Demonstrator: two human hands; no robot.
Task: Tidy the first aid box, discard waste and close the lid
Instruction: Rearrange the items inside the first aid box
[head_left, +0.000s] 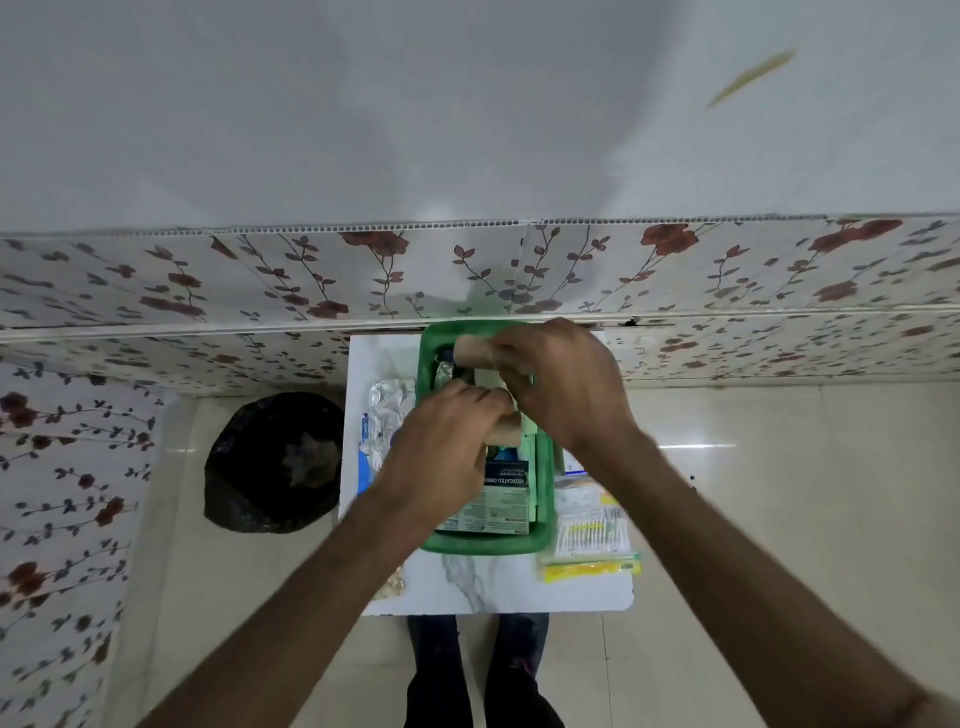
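- The green first aid box (544, 499) sits open on a small white marbled table (483, 582), its far end close against the floral wall panel (311, 275); no lid can be made out.
- Both hands meet over the middle of the box and hide much of what lies inside.
- The left hand (447, 441) has its fingers curled around a tan roll (506, 434), seemingly a bandage; only the roll's end shows past the knuckles, so how firmly it is held cannot be told.
- The right hand (561, 384) reaches in from the far side, its fingers bent near a second tan roll (472, 349) at the box's far end; whether it grips that roll or only covers it cannot be told.
- Below the hands a printed carton (498, 499) marked "medicated dressing" lies in the near part of the box, its top edge hidden by the left wrist.
- At the far left inside, a crumpled foil piece (444, 375) and some dark items are too small to identify.
- Left of the box on the table lie foil blister strips (387, 402) and blue-and-white packets (366, 457), partly cut off by the left forearm.
- Right of the box lies a clear pack of cotton buds (589, 538) with a yellow strip.
- A bin lined with a black bag (272, 462) stands on the floor left of the table.
- The person's legs (478, 670) show beneath the table's near edge.
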